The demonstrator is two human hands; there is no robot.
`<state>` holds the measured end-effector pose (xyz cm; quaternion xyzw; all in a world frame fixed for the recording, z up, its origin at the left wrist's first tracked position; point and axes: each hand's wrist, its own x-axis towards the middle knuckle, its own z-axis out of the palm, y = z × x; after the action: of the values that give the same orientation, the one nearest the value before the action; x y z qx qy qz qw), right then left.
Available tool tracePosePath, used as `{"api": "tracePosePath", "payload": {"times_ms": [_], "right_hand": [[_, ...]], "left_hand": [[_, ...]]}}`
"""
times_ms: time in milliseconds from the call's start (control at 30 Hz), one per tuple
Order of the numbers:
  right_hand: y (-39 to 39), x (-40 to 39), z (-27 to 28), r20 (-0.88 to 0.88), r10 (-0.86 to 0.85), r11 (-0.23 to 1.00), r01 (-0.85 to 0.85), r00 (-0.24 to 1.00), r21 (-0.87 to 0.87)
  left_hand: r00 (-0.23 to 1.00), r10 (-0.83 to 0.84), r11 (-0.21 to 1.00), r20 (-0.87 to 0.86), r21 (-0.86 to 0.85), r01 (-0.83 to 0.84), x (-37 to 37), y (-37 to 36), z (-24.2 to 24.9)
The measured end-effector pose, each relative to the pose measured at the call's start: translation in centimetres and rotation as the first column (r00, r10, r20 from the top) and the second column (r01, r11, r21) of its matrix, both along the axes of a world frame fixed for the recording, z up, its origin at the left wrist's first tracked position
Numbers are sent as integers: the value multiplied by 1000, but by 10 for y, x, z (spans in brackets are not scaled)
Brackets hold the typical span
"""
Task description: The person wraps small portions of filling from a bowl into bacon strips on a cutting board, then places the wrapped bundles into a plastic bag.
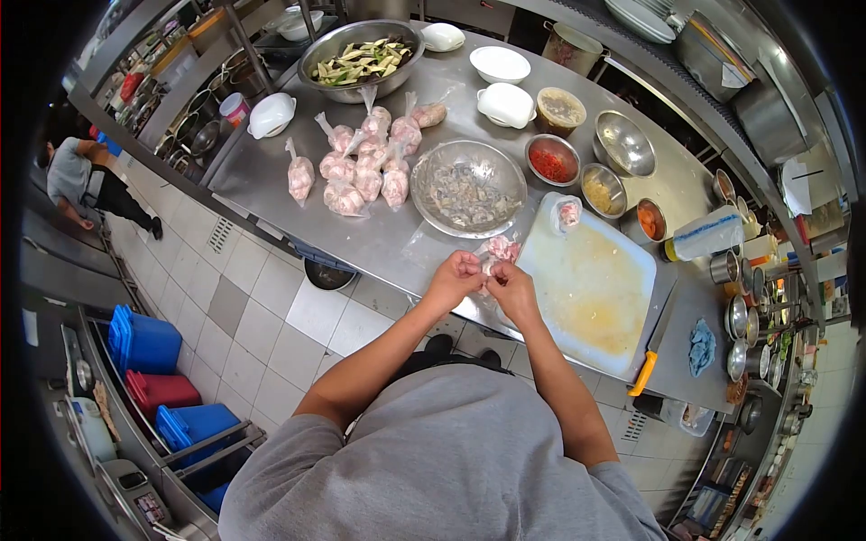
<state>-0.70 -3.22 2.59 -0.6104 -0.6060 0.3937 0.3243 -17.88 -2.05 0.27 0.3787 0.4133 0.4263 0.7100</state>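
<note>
At the table's near edge, my left hand [456,279] and my right hand [512,289] are close together, fingertips pinching the neck of a clear plastic bag of pinkish raw meat [501,247]. The bag rests on the metal between a steel bowl [469,189] and a white cutting board [591,284]. Wet grey-white pieces lie in that bowl. Another small meat bag [566,214] sits on the board's far left corner. Several knotted meat bags [368,176] are grouped left of the bowl. My fingers partly hide the bag's neck.
A yellow-handled knife [654,347] lies right of the board, near a blue cloth [702,347]. Beyond stand bowls of chopped red pepper [552,160] and sliced vegetables [361,61]. A person [77,176] is at the far left, past blue bins [144,340].
</note>
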Motion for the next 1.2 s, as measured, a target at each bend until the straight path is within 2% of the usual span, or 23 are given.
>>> {"api": "tracePosePath", "payload": {"times_ms": [133, 167, 233, 267, 333, 367, 433, 467, 533, 567, 600, 667, 700, 733, 767, 800, 867, 933, 1000, 1067, 1133, 1167, 1200], "right_hand": [[2, 5, 0, -11, 15, 999, -16, 1000, -44], [3, 7, -1, -96, 34, 995, -43, 995, -93], [4, 7, 4, -181, 50, 988, -75, 982, -136], [3, 8, 6, -284, 12, 978, -70, 959, -197], [4, 9, 6, -382, -33, 964, -71, 924, -256], [5, 10, 4, -549, -126, 966, -24, 827, -257], [7, 16, 14, -774, -209, 969, 19, 597, -248], [9, 21, 20, -771, -211, 969, 26, 600, -244], [12, 36, 27, -846, -311, 950, 105, 434, -295], [16, 50, 19, -853, -288, 957, 93, 435, -276], [17, 59, 25, -850, -294, 955, 109, 437, -274], [22, 75, 41, -820, -364, 930, 124, 443, -346], [26, 86, 44, -781, -373, 925, 131, 502, -357], [28, 96, 55, -779, -377, 924, 143, 502, -355], [29, 107, 67, -644, -307, 938, 107, 701, -331], [31, 116, 76, -469, -217, 946, 65, 856, -319], [36, 135, 83, -349, -191, 940, 69, 917, -334], [37, 145, 104, -62, -28, 968, 11, 998, -250], [36, 148, 129, -17, 23, 959, -27, 1000, -283], [35, 152, 142, 47, 187, 932, -162, 981, -325], [33, 151, 155, 50, 227, 915, -195, 973, -354], [33, 151, 158, 53, 266, 896, -227, 962, -383], [34, 154, 157, 54, 262, 897, -222, 964, -383]], "left_hand": [[995, -12, 982, -104, 188, 32, 0, 3, -5], [995, -11, 982, -104, 188, 30, 0, 4, -6], [939, -38, 969, -342, 215, 118, -1, 9, -1], [939, -38, 969, -342, 216, 118, 0, 12, 1], [991, 31, 978, -131, 209, -3, 3, 16, 2], [991, 31, 978, -130, 210, -3, 2, 18, 3], [987, 162, 986, 15, 22, -162, -1, 20, 14], [988, 156, 987, 21, 24, -156, -3, 22, 11], [984, 179, 983, 3, 26, -179, -10, 28, -4], [982, 179, 983, -55, 37, -177, -13, 29, -9], [985, 165, 986, -48, 37, -163, -19, 32, -19], [818, 193, 925, -542, 377, 32, -30, 40, -45], [823, 183, 925, -537, 378, 41, -31, 40, -42], [732, 232, 886, -641, 449, 113, -32, 38, -31], [625, 292, 840, -724, 506, 194, -33, 37, -21], [629, 287, 838, -722, 508, 200, -34, 36, -13], [396, 287, 790, -872, 449, 417, -34, 32, 5], [386, 283, 790, -878, 442, 426, -23, 20, 63], [373, 281, 792, -884, 433, 431, 0, 21, 80], [722, 275, 598, -634, 701, 388, 32, 36, 79], [877, -289, 812, -383, 387, 437, 73, 45, 96], [877, -292, 811, -381, 387, 438, 90, 48, 96], [864, -471, 818, -179, 278, 503, 106, 51, 92]]}}
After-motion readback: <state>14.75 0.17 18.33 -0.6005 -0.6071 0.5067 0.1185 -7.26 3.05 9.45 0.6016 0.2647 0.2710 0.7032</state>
